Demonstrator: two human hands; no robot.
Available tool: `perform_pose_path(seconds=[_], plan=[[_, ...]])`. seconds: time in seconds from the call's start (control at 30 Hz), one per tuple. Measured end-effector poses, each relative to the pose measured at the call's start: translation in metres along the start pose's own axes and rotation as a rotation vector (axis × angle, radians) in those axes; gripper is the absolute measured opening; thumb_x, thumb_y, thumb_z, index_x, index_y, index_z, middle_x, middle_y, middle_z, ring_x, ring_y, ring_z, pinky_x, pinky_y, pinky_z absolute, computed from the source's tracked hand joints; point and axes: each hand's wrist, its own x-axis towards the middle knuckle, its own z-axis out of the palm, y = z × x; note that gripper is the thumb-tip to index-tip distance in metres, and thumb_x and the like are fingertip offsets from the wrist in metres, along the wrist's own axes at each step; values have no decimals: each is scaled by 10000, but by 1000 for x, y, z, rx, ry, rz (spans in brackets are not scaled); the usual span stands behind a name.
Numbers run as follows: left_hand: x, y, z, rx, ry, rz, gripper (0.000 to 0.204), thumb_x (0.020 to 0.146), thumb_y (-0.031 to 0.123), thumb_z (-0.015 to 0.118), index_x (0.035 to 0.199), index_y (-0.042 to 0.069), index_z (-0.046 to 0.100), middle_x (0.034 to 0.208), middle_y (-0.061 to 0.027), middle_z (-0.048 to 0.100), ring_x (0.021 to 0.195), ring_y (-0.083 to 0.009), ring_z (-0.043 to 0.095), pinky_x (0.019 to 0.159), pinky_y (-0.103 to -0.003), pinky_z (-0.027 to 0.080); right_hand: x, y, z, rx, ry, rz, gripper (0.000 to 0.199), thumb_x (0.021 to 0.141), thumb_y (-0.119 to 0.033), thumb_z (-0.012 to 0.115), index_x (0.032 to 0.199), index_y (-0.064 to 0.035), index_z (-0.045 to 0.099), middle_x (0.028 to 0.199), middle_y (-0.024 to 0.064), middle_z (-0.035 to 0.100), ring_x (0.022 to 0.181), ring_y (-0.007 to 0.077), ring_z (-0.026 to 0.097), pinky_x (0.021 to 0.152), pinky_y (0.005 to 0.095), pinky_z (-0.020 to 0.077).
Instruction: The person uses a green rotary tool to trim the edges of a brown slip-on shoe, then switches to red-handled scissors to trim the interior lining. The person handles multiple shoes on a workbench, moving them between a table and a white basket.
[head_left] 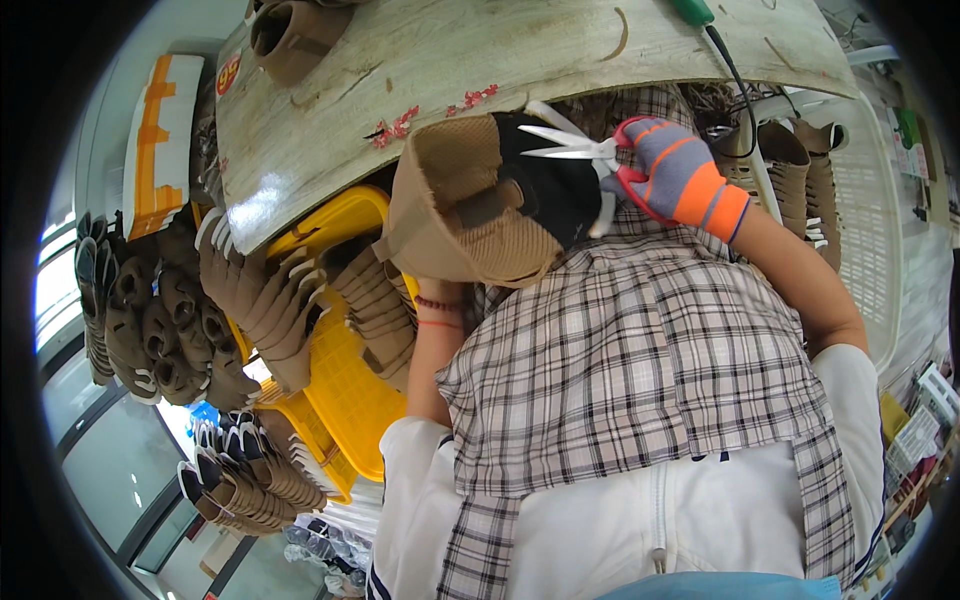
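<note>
A brown and black shoe upper (430, 190) with white edge pieces is held up over my lap, its opening facing me. My left wrist (440, 292), with a beaded bracelet, passes behind the upper; the hand supports it, though its fingers are hidden. In a grey glove with orange bands, my right hand (672, 170) is closed around the red handles of a pair of scissors (592, 149). Their blades are parted and point left across the black part of the upper.
A worn pale table (540, 60) lies ahead, with another brown upper (295, 40) and a green-handled tool (692, 10) on it. Yellow crates (350, 380) and stacked uppers (260, 300) stand at left. A white basket (870, 240) and more uppers (785, 165) are at right.
</note>
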Motion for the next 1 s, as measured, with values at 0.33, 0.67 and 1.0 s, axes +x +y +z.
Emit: perform_pose_path(seconds=[0.33,0.67,1.0], plan=[[-27,29,-80,-111,-95,-688,551,697,-45,738,1192,22,507,1080,-137,640,1001,-224,618,887,-335,496,-3,-20,26,-107,-385,-190,371,756,-347,670,965,-46,612,892,134,636,846,300,611,757,374,478],[-39,34,-63,-38,-145,-688,380,730,-52,727,1031,50,518,937,-85,658,826,-155,647,702,-249,526,8,-30,27,-228,-308,-276,322,749,-345,694,972,-119,637,792,81,652,757,255,641,665,350,491],[-42,40,-40,-51,-214,-550,350,739,35,770,1014,63,556,848,-12,647,757,-113,652,663,-237,541,11,-29,10,-222,-214,-253,345,715,-325,731,951,-97,626,891,96,618,872,264,589,786,356,449]])
